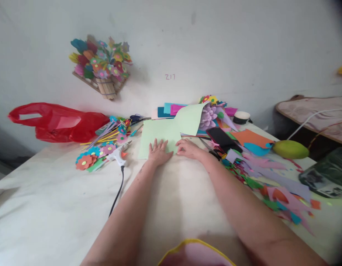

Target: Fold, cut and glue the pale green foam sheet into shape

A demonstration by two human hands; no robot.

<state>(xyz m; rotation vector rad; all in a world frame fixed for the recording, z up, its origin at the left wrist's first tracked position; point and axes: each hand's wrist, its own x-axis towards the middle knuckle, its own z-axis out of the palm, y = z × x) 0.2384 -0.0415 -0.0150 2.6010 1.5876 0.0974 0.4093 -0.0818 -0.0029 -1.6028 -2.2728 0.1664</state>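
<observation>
A pale green paper sheet (159, 130) lies on the table, and its far right part curls up and over to the right. My left hand (159, 151) rests flat on the sheet's near part with the fingers spread. At the near right edge of the sheet, my right hand (187, 149) has its fingers drawn together in a pinch on the paper. Left of the sheet lies a white hot glue gun (117, 156) with a black cord. Beside it are several cut paper flowers (86, 162). A dark phone (222, 139) and scissors (214, 151), partly covered, lie right of my right hand.
A red plastic bag (60, 123) and paper stems (104, 138) occupy the back left. Colourful paper scraps (259, 173), a green-yellow fruit (291, 149) and a large dark green bottle (328, 173) are on the right. A lilac paper flower (208, 117) stands behind the curled paper.
</observation>
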